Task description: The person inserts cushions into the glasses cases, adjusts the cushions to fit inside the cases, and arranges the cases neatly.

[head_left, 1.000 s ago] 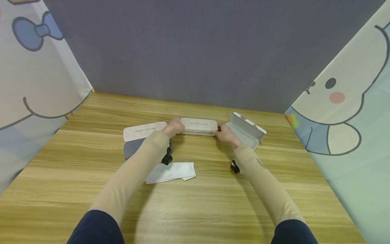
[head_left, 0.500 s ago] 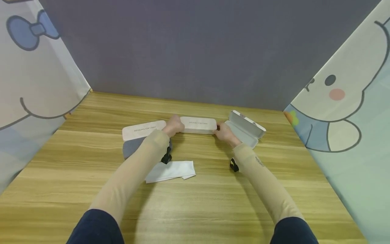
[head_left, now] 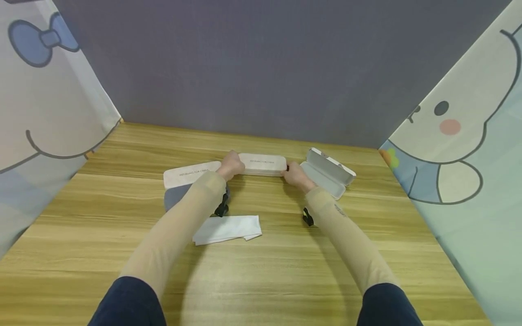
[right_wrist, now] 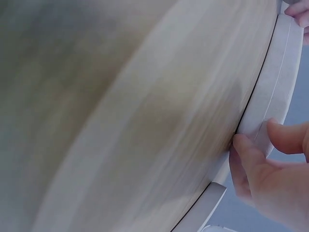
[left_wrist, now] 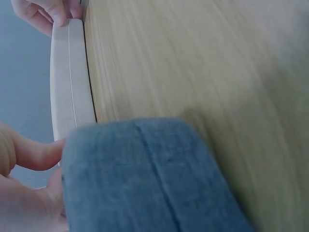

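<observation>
A closed white glasses case [head_left: 262, 164] with dark lettering on its lid lies near the back of the table. My left hand [head_left: 231, 165] holds its left end, and my right hand [head_left: 297, 175] holds the right end. Seen from the right wrist, the thumb and fingers [right_wrist: 251, 159] pinch the case's end across its lid seam. In the left wrist view a blue-grey case [left_wrist: 145, 179] partly hides my left fingers, while the thumb touches the white case [left_wrist: 72, 82].
Left of my left hand lies another white lettered case [head_left: 189, 175], with the blue-grey case [head_left: 176, 196] in front of it. An open white case [head_left: 326, 176] stands at the right. A folded white cloth [head_left: 228, 228] lies nearer. A grey panel [head_left: 253, 68] borders the table's back.
The held white case has slid slightly left, both hands moving with it. The dark line along its front seam looks thinner than a second ago. The other cases and the cloth stay put.
</observation>
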Motion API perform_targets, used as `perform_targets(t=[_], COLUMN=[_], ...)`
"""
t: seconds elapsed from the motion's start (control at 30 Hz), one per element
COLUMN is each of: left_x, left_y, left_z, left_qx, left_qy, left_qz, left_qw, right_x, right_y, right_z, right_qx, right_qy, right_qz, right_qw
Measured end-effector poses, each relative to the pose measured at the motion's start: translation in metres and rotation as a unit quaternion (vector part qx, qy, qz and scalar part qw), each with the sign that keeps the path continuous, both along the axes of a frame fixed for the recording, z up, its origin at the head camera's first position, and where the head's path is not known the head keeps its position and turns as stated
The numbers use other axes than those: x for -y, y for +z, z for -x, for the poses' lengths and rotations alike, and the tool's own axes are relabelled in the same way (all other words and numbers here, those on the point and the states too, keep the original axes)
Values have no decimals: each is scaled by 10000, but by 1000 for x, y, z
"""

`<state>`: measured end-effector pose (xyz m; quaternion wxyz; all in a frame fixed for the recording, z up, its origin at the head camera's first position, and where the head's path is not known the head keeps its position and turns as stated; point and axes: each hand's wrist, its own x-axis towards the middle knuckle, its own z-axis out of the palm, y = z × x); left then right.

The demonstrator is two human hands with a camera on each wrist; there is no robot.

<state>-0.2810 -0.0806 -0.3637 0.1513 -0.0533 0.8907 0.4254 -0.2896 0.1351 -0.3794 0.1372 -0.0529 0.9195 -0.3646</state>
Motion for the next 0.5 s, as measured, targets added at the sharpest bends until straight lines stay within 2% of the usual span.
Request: perform_targets(t=[0.27,0.4,0.5], left_x=[-1,-2,0], left_y=[0,-5,-5], left_z=[2,7,5], left_qx=[-48,-185,-272], left_qy=[211,265,204], left_qz=[-100,-43,51], left_qw=[9997,9995,9994], right_x=[8,9,9], right_y=[-3,-4,-5], right_z=[8,9,10], right_qx=[-145,-69,13], right_qy=[-171,-301,-399], right_qz=[108,377,673], right_qw=[9997,9988,9969])
